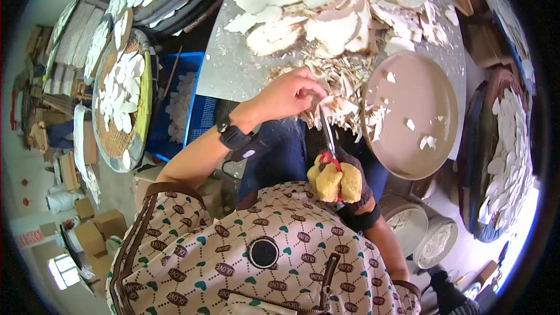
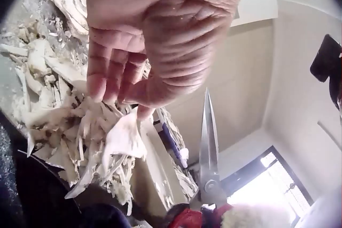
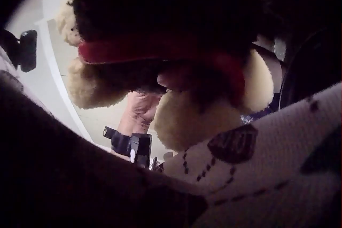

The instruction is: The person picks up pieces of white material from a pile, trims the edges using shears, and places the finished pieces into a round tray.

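Observation:
My left hand (image 1: 286, 94) pinches a thin, pale dried slice (image 1: 338, 107) between thumb and fingers, over the table's near edge. The left wrist view shows the slice (image 2: 126, 136) hanging below the fingertips. In my right hand (image 1: 366, 189), which wears a dark glove, is a pair of scissors (image 1: 328, 131) with red handles. Yellow foam padding (image 1: 335, 182) is wrapped about the handles. The blades point up toward the slice, their tip overlapping its edge in the head view. Dark surroundings hide much of the right hand in its wrist view, where a red handle (image 3: 160, 54) shows.
Narrow trimmings (image 1: 350, 79) lie heaped on the metal table (image 1: 224, 70), below large pale slices (image 1: 280, 35). A round tray (image 1: 417, 111) with a few chips stands at the right. Left are a blue crate (image 1: 195, 81) and a woven tray of slices (image 1: 119, 90). Buckets (image 1: 437, 242) stand lower right.

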